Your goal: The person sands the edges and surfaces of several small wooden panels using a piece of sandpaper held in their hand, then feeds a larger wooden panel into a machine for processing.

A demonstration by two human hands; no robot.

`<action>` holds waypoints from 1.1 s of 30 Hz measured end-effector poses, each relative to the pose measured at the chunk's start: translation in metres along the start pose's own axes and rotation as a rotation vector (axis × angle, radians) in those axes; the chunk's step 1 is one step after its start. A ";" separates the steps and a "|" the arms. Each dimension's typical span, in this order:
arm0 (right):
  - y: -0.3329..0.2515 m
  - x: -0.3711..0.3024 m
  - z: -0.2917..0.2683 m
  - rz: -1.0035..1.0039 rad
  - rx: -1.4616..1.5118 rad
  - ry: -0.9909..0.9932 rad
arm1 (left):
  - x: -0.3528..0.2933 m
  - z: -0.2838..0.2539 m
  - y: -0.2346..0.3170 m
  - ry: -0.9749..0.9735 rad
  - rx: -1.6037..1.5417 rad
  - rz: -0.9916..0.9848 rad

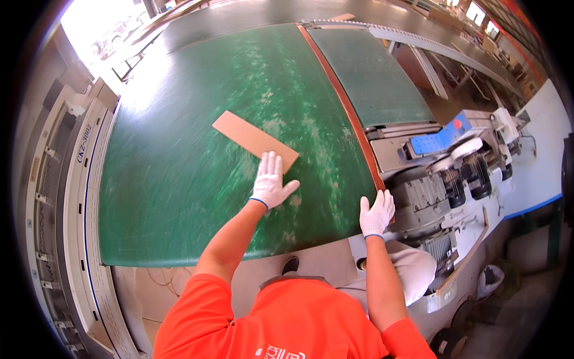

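My left hand [271,182], in a white glove with a blue cuff edge, lies with outstretched fingers on the near end of a flat brown rectangular board [251,137]. The board rests slantwise on a green conveyor belt [179,161]. At the belt's right edge, my gloved right hand [376,214] lies over the near end of a long, narrow reddish-brown strip [341,93]. Its thumb is apart from the other fingers, which cover that end of the strip. From there the strip runs away along the belt's edge toward the far side.
Close by my right hand stands a machine with motors [469,176] and a blue bracket [439,140]. A second green belt [371,75] lies beyond it. Along the left runs a tall pale machine frame [89,179]. A metal rail [442,51] extends at far right.
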State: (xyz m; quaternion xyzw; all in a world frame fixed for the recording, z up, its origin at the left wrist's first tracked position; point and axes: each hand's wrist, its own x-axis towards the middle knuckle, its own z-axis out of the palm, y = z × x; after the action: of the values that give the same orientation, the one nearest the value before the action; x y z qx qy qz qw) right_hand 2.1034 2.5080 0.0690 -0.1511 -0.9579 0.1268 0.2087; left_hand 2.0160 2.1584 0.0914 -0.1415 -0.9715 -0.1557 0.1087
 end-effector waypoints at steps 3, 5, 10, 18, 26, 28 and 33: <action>0.008 0.002 0.005 0.046 -0.037 0.040 | 0.002 -0.007 0.018 -0.081 -0.088 0.096; 0.009 0.005 0.005 0.111 -0.090 0.046 | -0.006 -0.004 0.029 -0.105 -0.020 0.189; 0.009 0.005 0.008 0.127 -0.067 0.037 | -0.027 -0.003 0.048 -0.051 -0.025 0.165; 0.009 0.003 0.011 0.056 -0.095 0.172 | -0.028 0.000 0.049 0.061 -0.088 0.152; -0.003 0.014 0.006 0.203 -0.095 0.065 | -0.022 0.004 0.036 0.111 -0.095 0.123; -0.003 0.018 0.003 0.216 -0.093 0.031 | -0.022 0.004 0.034 0.114 -0.100 0.117; -0.003 0.024 0.002 0.215 -0.091 -0.010 | -0.022 0.007 0.030 0.130 -0.097 0.101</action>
State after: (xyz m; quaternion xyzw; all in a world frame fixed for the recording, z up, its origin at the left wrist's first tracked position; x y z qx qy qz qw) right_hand 2.0813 2.5132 0.0772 -0.2614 -0.9420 0.1057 0.1820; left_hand 2.0449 2.1827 0.0878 -0.1848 -0.9454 -0.2059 0.1722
